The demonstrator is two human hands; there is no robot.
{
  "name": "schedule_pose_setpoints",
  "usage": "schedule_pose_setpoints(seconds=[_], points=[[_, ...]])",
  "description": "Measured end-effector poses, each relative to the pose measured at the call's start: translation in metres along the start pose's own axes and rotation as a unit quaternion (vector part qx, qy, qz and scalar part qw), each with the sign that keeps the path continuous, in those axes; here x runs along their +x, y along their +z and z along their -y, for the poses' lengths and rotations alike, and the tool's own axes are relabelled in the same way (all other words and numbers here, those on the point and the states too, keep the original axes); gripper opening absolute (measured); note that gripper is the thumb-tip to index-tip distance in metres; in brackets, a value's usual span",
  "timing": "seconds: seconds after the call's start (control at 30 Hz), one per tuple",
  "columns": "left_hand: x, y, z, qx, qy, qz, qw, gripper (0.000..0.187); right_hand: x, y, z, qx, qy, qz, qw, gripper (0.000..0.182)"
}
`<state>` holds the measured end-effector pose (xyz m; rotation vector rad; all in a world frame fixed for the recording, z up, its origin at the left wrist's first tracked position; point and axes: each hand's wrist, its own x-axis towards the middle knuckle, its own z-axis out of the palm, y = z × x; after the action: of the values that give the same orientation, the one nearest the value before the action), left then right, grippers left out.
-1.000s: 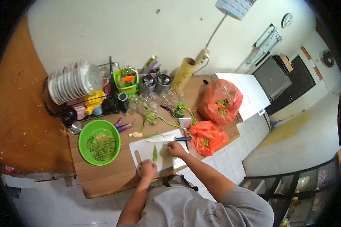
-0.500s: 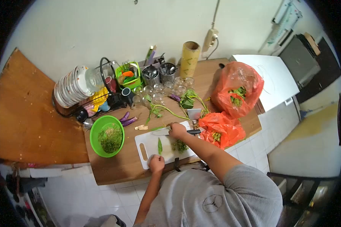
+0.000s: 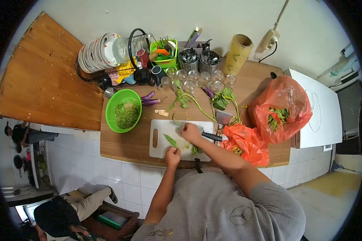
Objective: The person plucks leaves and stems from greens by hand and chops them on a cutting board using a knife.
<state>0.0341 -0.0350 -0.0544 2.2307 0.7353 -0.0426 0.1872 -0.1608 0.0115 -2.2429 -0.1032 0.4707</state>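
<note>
My left hand [image 3: 173,156] is closed at the near edge of the white cutting board [image 3: 156,152], with a long green leaf [image 3: 170,140] sticking up from its fingertips. My right hand [image 3: 191,133] reaches across the board, its fingers curled over the blade of a kitchen knife. What these fingers hold is hidden. The knife's black handle [image 3: 211,136] points right, past the hand. Chopped greens [image 3: 196,150] lie on the board below my right wrist. A green bowl [image 3: 124,127] of finely cut greens stands to the left.
Orange plastic bags [image 3: 283,128] with greens sit at the right. Leafy stems [image 3: 195,103], purple eggplants [image 3: 151,102], several glasses [image 3: 193,77] and a dish rack [image 3: 142,76] are behind the board. A metal blade [image 3: 224,117] lies near the smaller bag. Another person [image 3: 58,217] appears at lower left.
The camera view has shifted, bringing other people into sight at the left. The leaf by my left hand is now tilted to the left. My right hand stays over the knife.
</note>
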Motion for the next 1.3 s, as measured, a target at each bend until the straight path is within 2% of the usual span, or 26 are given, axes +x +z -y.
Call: schedule_pose_setpoints(seconds=[0.07,0.13,0.2,0.27,0.33,0.4,0.47,0.57,0.63,0.73,0.83,0.9,0.93,1.0,1.1,1.3], points=[[0.003,0.003,0.008,-0.001,0.003,0.012,1.0,0.02,-0.017,0.003,0.012,0.031,0.002,0.003,1.0,0.024],[0.003,0.001,0.007,0.028,-0.005,0.035,0.999,0.019,-0.031,0.01,0.012,0.047,-0.047,0.041,0.997,0.024],[0.001,-0.002,0.006,0.038,0.018,0.036,0.998,0.019,-0.043,0.015,0.008,0.036,-0.054,0.046,0.997,0.023],[0.003,-0.004,0.004,0.042,0.043,0.035,0.998,0.019,-0.049,0.018,0.002,-0.034,-0.043,0.12,0.991,0.023],[0.009,0.002,0.023,-0.021,0.063,0.041,0.997,0.02,-0.056,0.019,-0.002,-0.056,-0.027,0.119,0.991,0.023],[0.009,-0.003,0.024,-0.011,0.052,0.061,0.997,0.019,-0.06,0.021,-0.005,-0.083,-0.03,0.152,0.984,0.026],[0.007,-0.011,0.019,-0.001,0.039,0.075,0.996,0.019,-0.069,0.016,-0.001,-0.092,-0.024,0.154,0.984,0.028],[0.008,-0.005,0.024,-0.057,0.061,0.067,0.994,0.016,-0.076,0.012,0.004,-0.094,-0.015,0.153,0.984,0.032],[0.007,-0.004,0.02,-0.081,0.048,0.057,0.994,0.008,-0.077,0.009,0.008,-0.087,-0.012,0.152,0.985,0.034],[0.008,-0.007,0.022,-0.04,0.051,0.073,0.995,0.014,-0.087,0.015,0.003,-0.07,-0.003,0.134,0.989,0.031],[0.005,-0.01,0.013,-0.064,0.032,0.086,0.994,0.014,-0.087,0.023,-0.016,-0.042,-0.018,0.172,0.984,0.029],[0.003,-0.011,0.009,-0.062,0.044,0.075,0.994,0.014,-0.088,0.033,-0.025,-0.042,-0.074,0.099,0.991,0.026],[0.001,-0.012,0.01,-0.056,0.054,0.064,0.995,0.013,-0.087,0.036,-0.027,-0.044,-0.076,0.1,0.991,0.026],[0.001,-0.011,0.011,-0.065,0.052,0.064,0.994,0.013,-0.085,0.037,-0.025,0.008,-0.013,0.148,0.989,0.024],[0.001,-0.008,0.016,-0.073,0.059,0.057,0.994,0.012,-0.086,0.033,-0.02,0.05,0.014,0.194,0.98,0.023],[0.001,-0.009,0.019,-0.064,0.093,0.05,0.992,0.012,-0.087,0.037,-0.018,0.023,0.025,0.195,0.98,0.024]])
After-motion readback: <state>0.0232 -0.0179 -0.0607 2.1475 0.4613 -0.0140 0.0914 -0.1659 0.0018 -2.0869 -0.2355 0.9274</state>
